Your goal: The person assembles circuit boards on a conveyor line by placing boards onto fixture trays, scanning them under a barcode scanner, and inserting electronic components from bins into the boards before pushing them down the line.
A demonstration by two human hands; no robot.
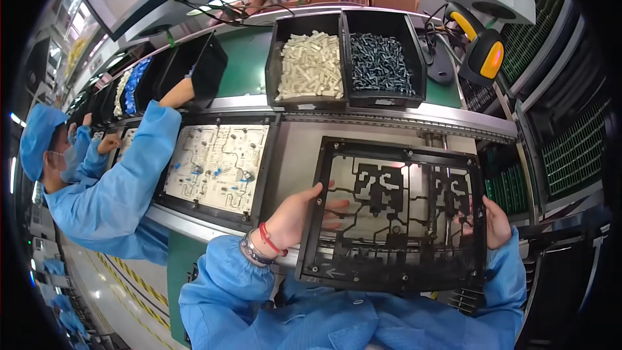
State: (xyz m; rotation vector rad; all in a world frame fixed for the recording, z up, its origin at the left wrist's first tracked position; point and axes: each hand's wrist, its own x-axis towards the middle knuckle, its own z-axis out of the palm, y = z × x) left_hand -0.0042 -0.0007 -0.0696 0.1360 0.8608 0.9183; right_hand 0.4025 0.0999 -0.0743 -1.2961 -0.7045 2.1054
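Both my hands hold a black circuit-board carrier frame [396, 246], tilted up in front of my body. Its middle is cut through in board-shaped openings, and no board sits in it. My left hand [290, 219] grips the left edge, thumb along the rim, with fingers showing behind through the openings. On the opposite edge my right hand [497, 223] is closed round the rim, most of its fingers hidden behind the frame. Left of it, on the conveyor, lies another carrier with a white circuit board [217, 165] bearing small components.
Ahead stand black bins of cream parts [311, 65] and dark small parts [381, 65]. A yellow-black barcode scanner [483, 45] is at the far right. A co-worker in blue [110, 188] reaches into a bin at left. The conveyor rail [402, 116] runs across.
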